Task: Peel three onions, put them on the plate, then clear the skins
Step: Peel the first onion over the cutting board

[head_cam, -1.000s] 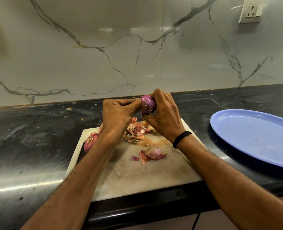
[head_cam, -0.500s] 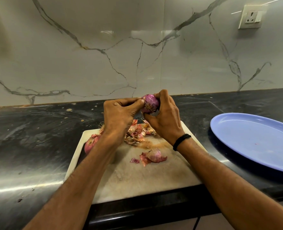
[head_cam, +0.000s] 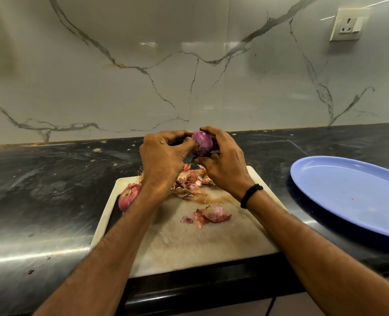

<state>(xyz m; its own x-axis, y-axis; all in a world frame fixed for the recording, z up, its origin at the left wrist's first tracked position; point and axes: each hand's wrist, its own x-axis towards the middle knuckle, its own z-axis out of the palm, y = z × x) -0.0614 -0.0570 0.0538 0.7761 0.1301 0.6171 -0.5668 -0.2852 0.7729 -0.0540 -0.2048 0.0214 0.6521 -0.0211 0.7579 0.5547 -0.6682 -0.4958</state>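
Observation:
A purple onion (head_cam: 203,142) is held up above the back edge of the pale cutting board (head_cam: 189,242). My right hand (head_cam: 223,165) grips it from the right, fingers over the top and thumb below. My left hand (head_cam: 162,156) pinches at the onion's left side with its fingertips. A second onion (head_cam: 127,198), still in its skin, lies on the board's left side, partly hidden by my left forearm. Loose skins (head_cam: 190,182) are heaped at the back of the board, and more skin pieces (head_cam: 208,215) lie near its middle. The blue plate (head_cam: 348,192) sits to the right with nothing on it.
The board rests on a dark stone counter (head_cam: 52,190) whose front edge runs just below it. A marble-patterned wall (head_cam: 189,65) rises behind, with a socket (head_cam: 348,25) at upper right. Small skin flecks dot the counter behind the board.
Both hands have lifted the onion slightly and turned it, so more of its purple surface faces me. The fingers of my left hand have shifted on its left side.

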